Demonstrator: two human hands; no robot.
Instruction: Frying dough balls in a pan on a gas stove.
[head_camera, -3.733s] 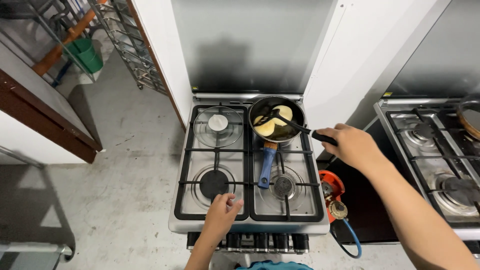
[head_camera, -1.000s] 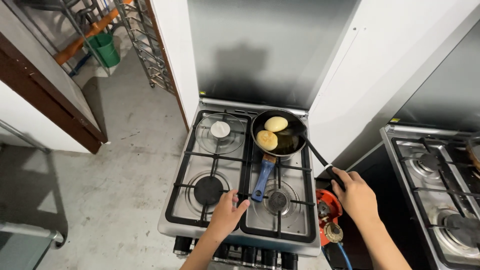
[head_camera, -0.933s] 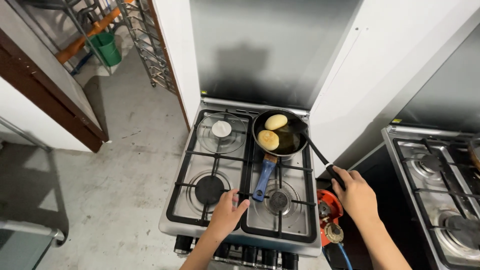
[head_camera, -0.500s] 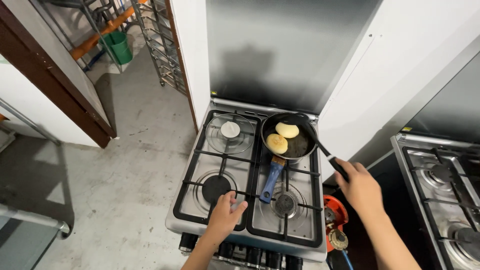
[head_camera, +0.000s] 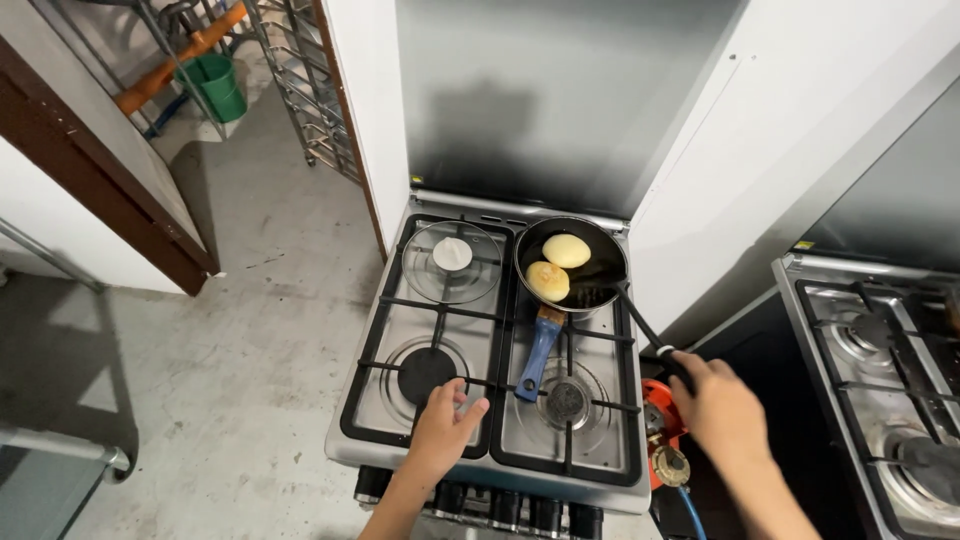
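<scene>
1. Landmark: I take the gas stove (head_camera: 400, 455) as reference for all positions below, working left to right.

2. Left of the stove: bare concrete floor, with a wire rack (head_camera: 300, 90) and a green bucket (head_camera: 215, 85) well beyond the stove's rear-left corner. Neither is in use.

3. Left hand (head_camera: 440, 435): it rests on the stove's front edge, just ahead of the front-left burner (head_camera: 427, 368). The fingers are loosely spread and flat and grip nothing. The wrist comes up from below the control knobs (head_camera: 500, 505).

4. Rear-left burner: a glass lid (head_camera: 452, 260) lies on it, off the pan.

5. Rear-right burner: the black frying pan (head_camera: 590, 270) sits here, its blue handle (head_camera: 538, 350) pointing toward the stove front. Two round, pale-golden patties (head_camera: 557, 266) lie side by side in it.

6. Progress, in my judgement: cooking is well under way. The patties show light colour on top; I cannot tell how done the undersides are. They have not been taken out.

7. Right hand (head_camera: 720, 415): it is off the stove's front-right corner, fingers closed around the handle of a dark spatula (head_camera: 625, 305). The blade reaches into the pan's near-right rim, beside the patties. The forearm extends away to the lower right.

8. Right of the stove: a red gas regulator (head_camera: 662, 440), then a second stove (head_camera: 880, 370), idle.
</scene>
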